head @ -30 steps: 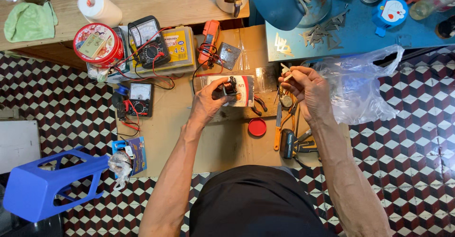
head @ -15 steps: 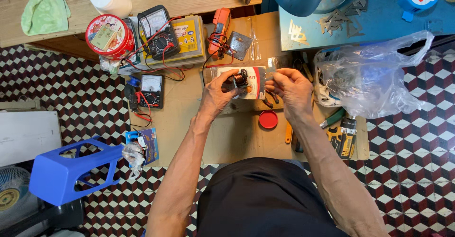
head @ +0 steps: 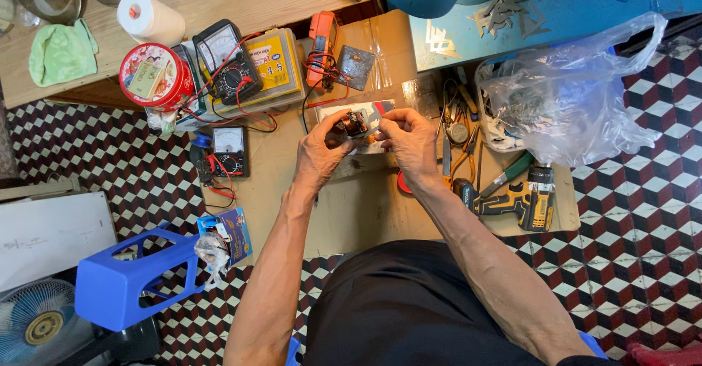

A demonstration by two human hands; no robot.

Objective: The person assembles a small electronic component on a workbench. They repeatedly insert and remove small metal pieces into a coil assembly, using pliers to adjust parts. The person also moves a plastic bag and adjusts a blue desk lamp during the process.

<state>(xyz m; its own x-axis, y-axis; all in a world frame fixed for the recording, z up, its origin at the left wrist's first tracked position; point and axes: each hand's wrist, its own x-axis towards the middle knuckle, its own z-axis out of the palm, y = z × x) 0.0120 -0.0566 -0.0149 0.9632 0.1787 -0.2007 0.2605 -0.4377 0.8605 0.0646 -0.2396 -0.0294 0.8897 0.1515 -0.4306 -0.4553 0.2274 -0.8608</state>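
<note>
The fingers are hiding most of the small dark part (head: pixel 355 124), so its shape is hard to make out. Since the earlier frame both hands have been sitting higher over the cardboard sheet (head: pixel 351 205). The left hand (head: pixel 319 150) and right hand (head: pixel 409 141) are pinching the dark, shiny part between them, above a flat packet (head: pixel 380 108).

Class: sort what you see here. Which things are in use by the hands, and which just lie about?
In use: left hand, right hand, small dark part held between them.

Lying about: cordless drill, red tin, black multimeter, plastic bag, blue stool.
</note>
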